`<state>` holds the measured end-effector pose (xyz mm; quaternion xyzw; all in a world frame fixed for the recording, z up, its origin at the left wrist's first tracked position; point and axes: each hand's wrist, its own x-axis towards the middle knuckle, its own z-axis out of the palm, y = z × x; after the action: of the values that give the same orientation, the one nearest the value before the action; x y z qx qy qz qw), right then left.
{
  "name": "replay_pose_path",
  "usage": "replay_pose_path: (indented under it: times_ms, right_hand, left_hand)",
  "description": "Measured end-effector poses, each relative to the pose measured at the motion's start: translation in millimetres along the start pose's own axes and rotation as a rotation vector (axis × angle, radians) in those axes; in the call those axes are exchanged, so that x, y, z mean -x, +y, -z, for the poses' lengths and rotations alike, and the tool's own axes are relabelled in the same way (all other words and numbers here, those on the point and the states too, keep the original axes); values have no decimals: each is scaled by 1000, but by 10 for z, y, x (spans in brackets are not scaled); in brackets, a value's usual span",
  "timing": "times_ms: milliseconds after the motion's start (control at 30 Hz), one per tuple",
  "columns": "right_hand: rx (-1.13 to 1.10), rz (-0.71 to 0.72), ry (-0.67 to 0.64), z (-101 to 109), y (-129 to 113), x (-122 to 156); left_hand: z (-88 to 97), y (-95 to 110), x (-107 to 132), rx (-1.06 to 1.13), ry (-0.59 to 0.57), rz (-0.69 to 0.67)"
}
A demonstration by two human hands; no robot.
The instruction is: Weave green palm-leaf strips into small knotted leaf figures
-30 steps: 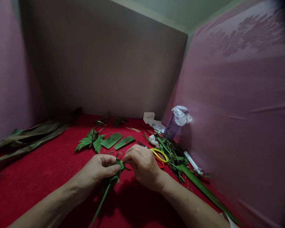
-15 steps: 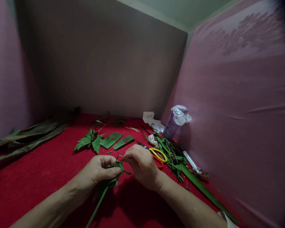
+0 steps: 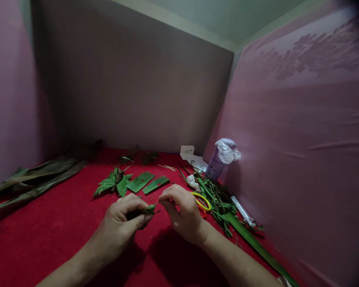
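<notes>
My left hand [image 3: 121, 220] pinches a small folded green leaf piece [image 3: 150, 208] between thumb and fingers; most of it is hidden in the grip. My right hand [image 3: 184, 213] is closed in a pinch just right of it. A thin pale strand [image 3: 157, 203] runs from the leaf piece to the right fingertips. Partly behind the right hand lie scissors with yellow and red handles [image 3: 204, 198]. Two cut leaf pieces [image 3: 141, 182] and a star-like leaf bundle [image 3: 113, 181] lie beyond the hands.
A heap of leaf strips [image 3: 217, 199] and a long green leaf [image 3: 257, 247] lie at the right. Behind them stands a purple container [image 3: 215, 164] topped with clear plastic. Thin sticks [image 3: 167, 167] and white papers [image 3: 197, 162] are farther back. Long dried leaves [image 3: 48, 171] lie left on the red cloth [image 3: 62, 215].
My left hand has turned, and the leaf piece with its long hanging strip is now mostly hidden. The loop on top has gone, leaving a strand stretched toward my right hand.
</notes>
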<state>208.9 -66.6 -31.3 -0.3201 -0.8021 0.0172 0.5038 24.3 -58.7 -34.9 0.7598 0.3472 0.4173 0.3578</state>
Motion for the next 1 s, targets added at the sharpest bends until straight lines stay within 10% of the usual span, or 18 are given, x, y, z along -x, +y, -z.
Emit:
replay_pose_path:
  times_ms: [300,1000]
  right_hand:
    - [-57,51,9,10,-92,-4]
    - [-68,37,4,37,-171,-13]
  left_hand:
    - [72,58,21,-547,225,-537]
    - [72,150,56,-604,208,-614]
